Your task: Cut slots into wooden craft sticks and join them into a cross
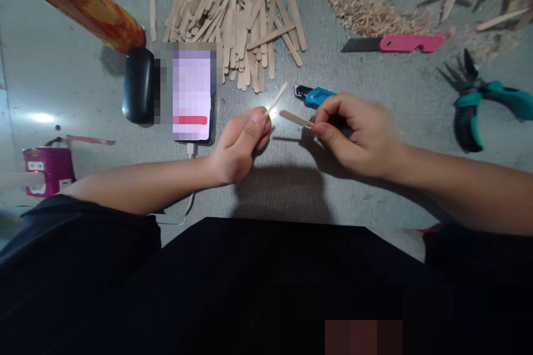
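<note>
Around the blue cutter (pixel 320 97), we have open tabletop (pixel 287 197) nearer the body and rightward toward the pliers (pixel 472 97). The stick pile (pixel 245 28) blocks us far-left of it, the pink knife (pixel 412 43) far-right, the phone (pixel 192 94) left.

No readable text or numbers appear anywhere.
</note>
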`<state>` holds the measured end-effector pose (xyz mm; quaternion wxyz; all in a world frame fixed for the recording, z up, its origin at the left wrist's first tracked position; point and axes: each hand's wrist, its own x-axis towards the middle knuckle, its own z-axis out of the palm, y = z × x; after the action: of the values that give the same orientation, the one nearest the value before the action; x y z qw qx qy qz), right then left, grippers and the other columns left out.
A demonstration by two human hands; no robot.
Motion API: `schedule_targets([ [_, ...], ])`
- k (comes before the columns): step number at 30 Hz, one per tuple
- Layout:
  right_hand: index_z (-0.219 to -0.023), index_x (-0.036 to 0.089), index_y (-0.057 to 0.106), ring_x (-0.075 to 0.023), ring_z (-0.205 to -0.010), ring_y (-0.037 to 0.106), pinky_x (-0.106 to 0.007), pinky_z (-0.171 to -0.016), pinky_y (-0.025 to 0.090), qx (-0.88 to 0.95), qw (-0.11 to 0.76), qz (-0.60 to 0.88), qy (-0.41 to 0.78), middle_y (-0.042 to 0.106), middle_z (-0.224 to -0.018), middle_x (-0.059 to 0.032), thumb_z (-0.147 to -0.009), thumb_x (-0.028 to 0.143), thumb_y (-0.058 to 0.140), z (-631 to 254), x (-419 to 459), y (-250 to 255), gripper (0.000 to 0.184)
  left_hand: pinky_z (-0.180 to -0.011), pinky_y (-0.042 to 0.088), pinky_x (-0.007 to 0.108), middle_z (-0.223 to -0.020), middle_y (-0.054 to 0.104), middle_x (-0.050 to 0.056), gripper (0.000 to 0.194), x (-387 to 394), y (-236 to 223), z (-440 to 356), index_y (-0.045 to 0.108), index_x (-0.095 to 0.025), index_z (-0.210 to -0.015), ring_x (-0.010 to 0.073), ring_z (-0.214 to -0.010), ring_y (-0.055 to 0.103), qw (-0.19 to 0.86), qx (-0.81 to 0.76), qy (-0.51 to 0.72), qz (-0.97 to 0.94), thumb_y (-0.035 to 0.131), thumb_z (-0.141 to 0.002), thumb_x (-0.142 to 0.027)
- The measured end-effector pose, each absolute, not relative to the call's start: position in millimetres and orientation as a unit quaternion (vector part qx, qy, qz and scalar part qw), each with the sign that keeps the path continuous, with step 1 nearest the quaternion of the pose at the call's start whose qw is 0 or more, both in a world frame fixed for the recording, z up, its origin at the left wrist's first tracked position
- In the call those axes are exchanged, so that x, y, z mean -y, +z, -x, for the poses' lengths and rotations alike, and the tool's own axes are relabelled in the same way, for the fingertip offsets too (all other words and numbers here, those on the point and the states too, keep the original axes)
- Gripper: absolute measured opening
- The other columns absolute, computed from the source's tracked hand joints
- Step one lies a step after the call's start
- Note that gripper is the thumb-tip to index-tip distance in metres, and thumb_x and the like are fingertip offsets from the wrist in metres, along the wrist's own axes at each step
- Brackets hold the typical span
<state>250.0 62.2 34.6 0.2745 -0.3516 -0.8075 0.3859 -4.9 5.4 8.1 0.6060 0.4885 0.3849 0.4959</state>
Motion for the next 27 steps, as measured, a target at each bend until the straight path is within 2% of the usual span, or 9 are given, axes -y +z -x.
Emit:
schedule_targets([
  [4, -0.097, 0.03, 0.063, -0.0208, -0.06, 0.054, -0.042, -0.058, 0.043, 0.797, 0.255, 0.358, 0.414, 0.064, -0.075, -0.0001, -0.112, 0.04, 0.071, -249, -58, 37, 0.02, -0.054, 0.032, 0.03, -0.069, 0.046, -0.002, 0.054, 1, 3, 10, 0.053, -0.023, -0.084, 0.012, -0.059, 0.041, 0.602, -0.379, 0.469, -0.523, 0.054, -0.119, -0.064],
  [8, -0.097, 0.029, 0.065, -0.0214, -0.063, 0.057, -0.044, -0.059, 0.043, 0.805, 0.248, 0.348, 0.412, 0.068, -0.078, -0.0019, -0.109, 0.034, 0.071, -249, -59, 32, 0.015, -0.056, 0.033, 0.031, -0.068, 0.045, -0.003, 0.056, 2, 1, 12, 0.051, -0.023, -0.084, 0.0121, -0.058, 0.039, 0.592, -0.376, 0.454, -0.55, 0.049, -0.12, -0.066],
  [12, -0.097, 0.028, 0.064, -0.0193, -0.063, 0.058, -0.04, -0.059, 0.041, 0.817, 0.283, 0.327, 0.383, 0.068, -0.078, 0.0008, -0.106, 0.028, 0.072, -248, -58, 29, 0.012, -0.056, 0.034, 0.031, -0.068, 0.047, -0.003, 0.058, 0, 1, 12, 0.051, -0.024, -0.083, 0.0123, -0.058, 0.04, 0.584, -0.381, 0.448, -0.56, 0.048, -0.119, -0.069],
  [16, -0.098, 0.029, 0.061, -0.021, -0.063, 0.059, -0.043, -0.059, 0.046, 0.818, 0.266, 0.353, 0.369, 0.067, -0.077, -0.0007, -0.109, 0.025, 0.067, -247, -55, 34, 0.013, -0.057, 0.036, 0.031, -0.069, 0.047, -0.003, 0.054, 0, 0, 13, 0.052, -0.024, -0.085, 0.0124, -0.059, 0.039, 0.575, -0.379, 0.449, -0.569, 0.048, -0.121, -0.064],
  [23, -0.099, 0.03, 0.061, -0.0257, -0.067, 0.063, -0.049, -0.063, 0.054, 0.825, 0.239, 0.37, 0.353, 0.071, -0.081, -0.0049, -0.112, 0.032, 0.063, -249, -55, 38, 0.014, -0.055, 0.032, 0.032, -0.072, 0.046, -0.002, 0.053, 0, 0, 15, 0.051, -0.025, -0.087, 0.0135, -0.06, 0.039, 0.557, -0.386, 0.417, -0.605, 0.044, -0.121, -0.065],
  [27, -0.099, 0.029, 0.062, -0.0233, -0.066, 0.061, -0.044, -0.061, 0.05, 0.827, 0.263, 0.339, 0.363, 0.07, -0.081, -0.0033, -0.113, 0.035, 0.064, -250, -54, 32, 0.016, -0.054, 0.03, 0.031, -0.068, 0.044, -0.004, 0.048, -1, 5, 17, 0.051, -0.024, -0.087, 0.0124, -0.058, 0.038, 0.539, -0.366, 0.391, -0.65, 0.042, -0.123, -0.054],
])
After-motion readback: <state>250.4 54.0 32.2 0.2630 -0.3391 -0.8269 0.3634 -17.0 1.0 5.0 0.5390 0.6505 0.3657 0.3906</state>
